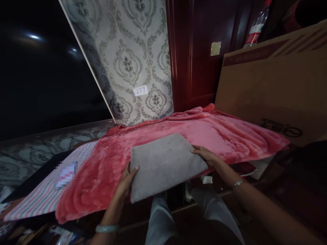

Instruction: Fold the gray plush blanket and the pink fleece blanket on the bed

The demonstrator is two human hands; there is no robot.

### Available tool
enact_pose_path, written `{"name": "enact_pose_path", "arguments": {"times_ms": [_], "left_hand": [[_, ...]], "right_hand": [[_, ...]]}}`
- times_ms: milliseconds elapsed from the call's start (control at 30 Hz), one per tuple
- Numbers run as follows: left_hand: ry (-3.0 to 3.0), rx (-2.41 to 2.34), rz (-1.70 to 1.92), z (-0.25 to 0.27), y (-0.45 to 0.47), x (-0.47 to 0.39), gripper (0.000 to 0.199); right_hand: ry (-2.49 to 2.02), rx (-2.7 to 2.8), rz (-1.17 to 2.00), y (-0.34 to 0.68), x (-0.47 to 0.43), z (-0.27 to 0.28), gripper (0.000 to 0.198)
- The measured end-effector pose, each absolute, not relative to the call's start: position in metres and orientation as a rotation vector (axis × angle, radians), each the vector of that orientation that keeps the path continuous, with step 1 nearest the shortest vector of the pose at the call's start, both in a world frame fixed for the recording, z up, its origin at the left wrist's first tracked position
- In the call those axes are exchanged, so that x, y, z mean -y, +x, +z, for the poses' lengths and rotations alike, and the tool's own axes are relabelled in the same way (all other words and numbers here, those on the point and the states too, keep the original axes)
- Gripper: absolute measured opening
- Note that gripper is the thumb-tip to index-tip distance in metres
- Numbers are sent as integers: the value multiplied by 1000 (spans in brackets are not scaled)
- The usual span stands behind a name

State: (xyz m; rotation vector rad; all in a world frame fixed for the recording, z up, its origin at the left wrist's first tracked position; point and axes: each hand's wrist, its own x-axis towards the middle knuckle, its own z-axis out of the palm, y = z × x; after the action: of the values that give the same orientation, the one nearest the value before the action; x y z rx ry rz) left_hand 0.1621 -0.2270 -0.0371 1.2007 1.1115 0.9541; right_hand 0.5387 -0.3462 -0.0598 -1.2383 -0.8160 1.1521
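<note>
Between my two hands is a flat grey rectangular mat [167, 163] with a soft, plush-looking surface. My left hand [127, 178] grips its left edge, thumb on top and the other fingers tucked out of sight behind. On the opposite side, my right hand [204, 154] pinches the right edge, also with the thumb over the top face. A pink plush blanket [102, 173] lies spread under and behind the mat. The mat's near edge reaches past the blanket's front edge, over my legs.
Left of the blanket lies a striped cloth [41, 194] with a blurred packet [66, 175] on it. A large dark screen [48, 68] stands at left. At right, a cardboard box [276, 88] leans, with a plastic bottle [257, 29] behind. A paper label [140, 90] marks the wallpaper.
</note>
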Motion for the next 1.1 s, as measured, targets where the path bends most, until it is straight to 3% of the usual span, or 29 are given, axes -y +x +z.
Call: {"name": "enact_pose_path", "arguments": {"times_ms": [167, 333, 500, 867, 1100], "left_hand": [[1120, -1129, 936, -42, 158, 233, 101], [1121, -1076, 949, -36, 163, 237, 85], [1057, -1055, 1037, -26, 173, 257, 77], [1127, -1111, 972, -67, 154, 300, 95], [1826, -1262, 1100, -17, 159, 248, 45]], "right_hand": [[-1054, 607, 1194, 534, 374, -82, 24], [-667, 301, 1169, 491, 406, -107, 14], [-518, 124, 1124, 433, 401, -112, 26], [-861, 190, 1029, 407, 386, -97, 35], [-1041, 283, 1005, 445, 413, -97, 37]]}}
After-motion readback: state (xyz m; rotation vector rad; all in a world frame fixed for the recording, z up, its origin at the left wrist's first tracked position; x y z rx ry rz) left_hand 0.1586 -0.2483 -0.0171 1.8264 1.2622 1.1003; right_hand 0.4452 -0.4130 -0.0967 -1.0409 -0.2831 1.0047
